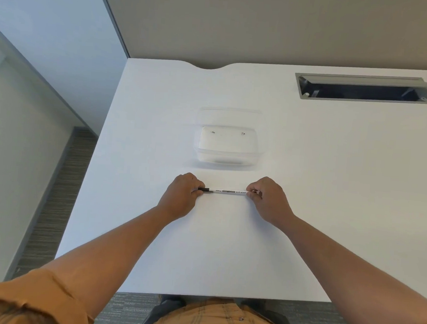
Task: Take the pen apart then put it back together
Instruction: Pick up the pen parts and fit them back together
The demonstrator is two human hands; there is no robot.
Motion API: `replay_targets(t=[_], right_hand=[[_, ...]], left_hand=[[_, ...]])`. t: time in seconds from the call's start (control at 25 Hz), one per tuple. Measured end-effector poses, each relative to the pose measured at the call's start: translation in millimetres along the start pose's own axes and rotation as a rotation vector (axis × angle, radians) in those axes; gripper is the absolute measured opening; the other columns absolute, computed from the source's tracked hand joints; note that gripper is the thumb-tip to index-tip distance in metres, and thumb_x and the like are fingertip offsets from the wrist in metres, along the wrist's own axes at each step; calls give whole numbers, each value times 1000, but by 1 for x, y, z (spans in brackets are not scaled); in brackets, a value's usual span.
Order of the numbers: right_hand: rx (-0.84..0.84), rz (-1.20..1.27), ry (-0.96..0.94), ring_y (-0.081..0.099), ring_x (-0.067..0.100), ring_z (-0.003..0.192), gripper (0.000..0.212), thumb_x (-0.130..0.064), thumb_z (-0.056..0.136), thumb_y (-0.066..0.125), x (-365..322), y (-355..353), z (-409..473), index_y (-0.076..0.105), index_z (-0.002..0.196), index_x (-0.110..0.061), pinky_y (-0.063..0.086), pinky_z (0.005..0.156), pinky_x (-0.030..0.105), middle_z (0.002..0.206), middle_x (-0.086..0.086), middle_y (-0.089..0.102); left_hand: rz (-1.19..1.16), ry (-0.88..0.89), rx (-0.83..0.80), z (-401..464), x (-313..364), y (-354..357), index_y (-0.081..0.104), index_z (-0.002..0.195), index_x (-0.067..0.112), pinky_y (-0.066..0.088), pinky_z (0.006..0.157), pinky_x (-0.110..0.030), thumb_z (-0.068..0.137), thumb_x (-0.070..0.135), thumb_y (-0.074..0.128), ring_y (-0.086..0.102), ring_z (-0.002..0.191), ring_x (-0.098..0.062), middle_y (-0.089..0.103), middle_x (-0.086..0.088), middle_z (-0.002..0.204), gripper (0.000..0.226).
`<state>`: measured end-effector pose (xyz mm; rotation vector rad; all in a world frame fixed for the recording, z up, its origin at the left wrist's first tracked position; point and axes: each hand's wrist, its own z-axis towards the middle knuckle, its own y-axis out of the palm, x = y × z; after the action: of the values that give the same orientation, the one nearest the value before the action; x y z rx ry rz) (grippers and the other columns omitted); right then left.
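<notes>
**Two hands holding a pen level over the table**

A plaid orange shirt [221, 321] is filling the bottom edge. The left hand [179, 197] is pinching the pen's black end, and the pen [226, 192] is lying crosswise just above the white table [226, 251]. The right hand [267, 201] is pinching its white end. Beyond, a clear plastic container [227, 145] is sitting near; an open cable hatch [366, 89] is lying far right.

It looks like an office: a white desk [226, 251] with a cable hatch [366, 89], grey partition [267, 21], carpet floor [53, 201].
</notes>
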<state>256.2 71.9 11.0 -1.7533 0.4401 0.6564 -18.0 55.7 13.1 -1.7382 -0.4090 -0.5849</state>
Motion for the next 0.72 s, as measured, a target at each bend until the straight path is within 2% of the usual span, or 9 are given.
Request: replay_targets(t=[0.16,0.36,0.52,0.72], right_hand=[[1,-19,14,56,20,86,11,-14,96,64,3,4,1,75,98,-15,38,74,30,94,0,56],[11,-20,22,56,20,85,11,-14,95,65,3,6,2,75,99,-15,39,75,30,96,4,59],[17,-11,25,56,20,85,11,-14,95,65,3,6,2,74,100,-16,40,76,30,95,3,58],[27,15,1,56,20,85,14,-12,93,67,7,8,2,74,105,-15,43,78,32,96,3,57]], left_hand=[[-13,-18,22,3,-2,4,76,108,21,35,76,-28,93,13,62,50,92,-17,56,8,91,22],[-23,-33,26,5,-1,2,77,107,20,37,74,-29,90,12,65,54,91,-20,55,9,87,22],[-21,-29,22,6,-2,2,77,108,19,44,79,-33,90,13,66,55,92,-21,56,8,87,22],[-39,-53,30,4,-5,4,76,113,17,39,79,-29,90,14,67,56,97,-21,57,8,93,24]])
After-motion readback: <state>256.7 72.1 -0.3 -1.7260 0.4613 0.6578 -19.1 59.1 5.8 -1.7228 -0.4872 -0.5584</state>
